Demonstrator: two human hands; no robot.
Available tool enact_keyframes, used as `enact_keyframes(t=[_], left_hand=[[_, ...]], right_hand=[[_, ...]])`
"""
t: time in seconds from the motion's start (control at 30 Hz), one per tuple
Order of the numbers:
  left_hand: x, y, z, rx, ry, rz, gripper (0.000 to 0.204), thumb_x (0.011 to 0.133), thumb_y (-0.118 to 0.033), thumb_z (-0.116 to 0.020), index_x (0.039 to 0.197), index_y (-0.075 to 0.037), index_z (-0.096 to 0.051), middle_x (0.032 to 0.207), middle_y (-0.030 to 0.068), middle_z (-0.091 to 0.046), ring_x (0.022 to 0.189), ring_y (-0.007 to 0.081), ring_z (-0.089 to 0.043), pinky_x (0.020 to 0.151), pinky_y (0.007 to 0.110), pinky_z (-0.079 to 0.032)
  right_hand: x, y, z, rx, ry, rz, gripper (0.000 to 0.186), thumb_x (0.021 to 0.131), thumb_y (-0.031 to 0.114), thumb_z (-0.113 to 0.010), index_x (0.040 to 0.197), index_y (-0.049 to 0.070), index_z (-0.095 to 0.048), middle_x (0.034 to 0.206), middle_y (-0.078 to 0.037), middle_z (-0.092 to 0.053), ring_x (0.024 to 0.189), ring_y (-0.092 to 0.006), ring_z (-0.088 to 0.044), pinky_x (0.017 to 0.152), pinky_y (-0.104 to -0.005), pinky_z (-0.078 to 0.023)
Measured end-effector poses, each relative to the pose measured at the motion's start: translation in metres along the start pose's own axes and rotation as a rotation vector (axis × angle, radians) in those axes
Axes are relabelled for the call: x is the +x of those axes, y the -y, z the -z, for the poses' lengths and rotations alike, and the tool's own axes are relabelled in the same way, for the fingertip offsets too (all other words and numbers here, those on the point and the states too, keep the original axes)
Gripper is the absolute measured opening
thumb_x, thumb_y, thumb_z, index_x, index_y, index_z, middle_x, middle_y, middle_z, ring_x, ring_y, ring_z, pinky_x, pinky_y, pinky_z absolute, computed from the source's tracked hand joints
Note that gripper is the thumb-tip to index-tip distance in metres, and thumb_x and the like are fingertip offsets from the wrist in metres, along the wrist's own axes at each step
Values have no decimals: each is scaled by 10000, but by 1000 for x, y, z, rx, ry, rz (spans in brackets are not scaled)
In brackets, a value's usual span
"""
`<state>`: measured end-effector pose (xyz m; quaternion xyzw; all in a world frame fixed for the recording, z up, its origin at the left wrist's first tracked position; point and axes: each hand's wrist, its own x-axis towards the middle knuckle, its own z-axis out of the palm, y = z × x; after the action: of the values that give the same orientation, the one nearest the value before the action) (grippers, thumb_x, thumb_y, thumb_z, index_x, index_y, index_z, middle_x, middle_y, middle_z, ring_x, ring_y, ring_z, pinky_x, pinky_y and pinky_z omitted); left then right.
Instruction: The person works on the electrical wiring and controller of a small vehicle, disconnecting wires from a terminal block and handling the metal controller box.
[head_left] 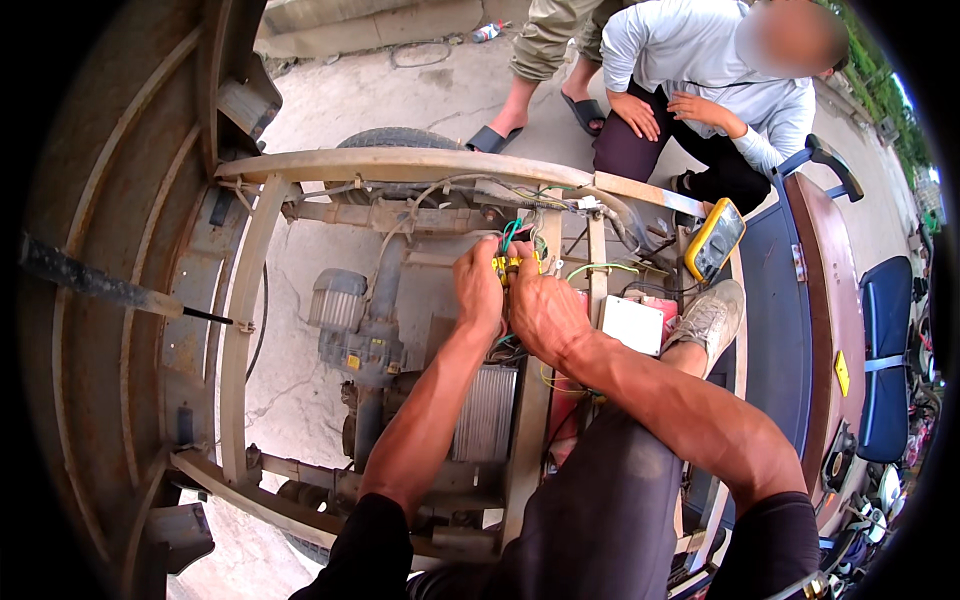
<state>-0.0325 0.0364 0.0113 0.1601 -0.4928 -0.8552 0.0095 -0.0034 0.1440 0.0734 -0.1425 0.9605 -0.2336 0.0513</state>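
Observation:
In the middle of an open vehicle frame (258, 290), my two hands meet over a bundle of wires. My left hand (478, 285) is closed, its fingertips pinching the left side of a small yellow-and-dark piece (502, 267). On the other side of that piece, my right hand (550, 310) is closed with fingers bent around it; its exact kind is partly hidden. Green wires (512, 232) loop up just beyond my fingertips. A yellow-green wire (600, 267) runs off to the right of my right hand.
A yellow multimeter (715, 240) leans on the frame's right side, near my shoe (708, 322) and a white box (632, 325). A motor (340, 300) and axle lie left of my forearms. One person (700, 90) crouches beyond the frame; another stands in sandals (495, 138).

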Motion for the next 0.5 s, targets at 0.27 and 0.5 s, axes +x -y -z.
enact_keyframes(t=[0.27, 0.5], left_hand=[[-8, -25, 4, -7, -21, 207, 354, 957, -303, -511, 883, 15, -648, 784, 90, -659, 636, 185, -641, 590, 328, -516], [1, -17, 12, -242, -53, 280, 360, 961, -339, -510, 918, -17, -665, 837, 100, -696, 697, 200, -661, 651, 344, -536]], right_hand=[[6, -16, 15, -360, -75, 412, 197, 952, 149, -495, 1063, -13, -510, 962, -182, -672, 692, -310, -689, 534, -426, -528], [10, -8, 43, -226, -22, 270, 265, 968, 283, -577, 1053, 44, -654, 739, -84, -678, 688, -225, -653, 658, -377, -530]])
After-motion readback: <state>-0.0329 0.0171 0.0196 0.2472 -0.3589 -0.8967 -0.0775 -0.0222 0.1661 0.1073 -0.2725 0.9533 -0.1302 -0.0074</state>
